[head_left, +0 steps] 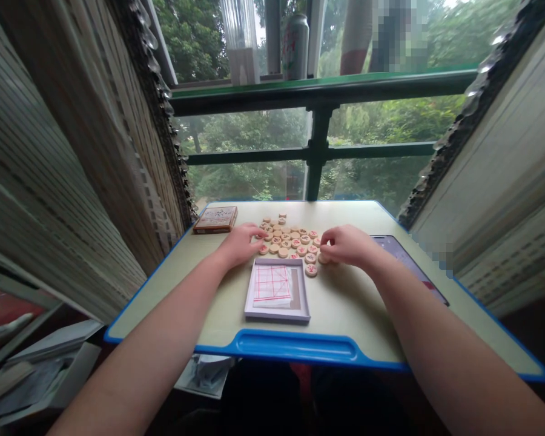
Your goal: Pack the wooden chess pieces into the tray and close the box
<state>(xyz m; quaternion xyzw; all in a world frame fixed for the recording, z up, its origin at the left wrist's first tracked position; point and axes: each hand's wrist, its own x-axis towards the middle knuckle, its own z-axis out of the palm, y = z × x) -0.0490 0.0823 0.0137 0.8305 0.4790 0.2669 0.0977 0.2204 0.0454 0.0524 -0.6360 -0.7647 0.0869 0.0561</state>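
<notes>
Round wooden Chinese chess pieces (pixel 295 235), some with red or dark characters facing up, lie in a loose cluster on the table. At the cluster's left edge is my left hand (pixel 241 243), its thumb and forefinger apart beside the outer pieces. My right hand (pixel 346 244) curves down over the right edge, with a gap between its fingers. One piece (pixel 323 258) lies just under its fingertips; whether they touch it is unclear. Nearer to me stands a shallow white box tray (pixel 249 297) with a folded sheet printed with a red grid (pixel 271 284) inside.
A flat brown box (pixel 215 219) lies at the table's back left. On the right, partly behind my forearm, lies a tablet-like device (pixel 406 263). The table (pixel 181 321) has a blue rim and front groove (pixel 295 346). Curtains hang on both sides; a can (pixel 295 48) stands by the window.
</notes>
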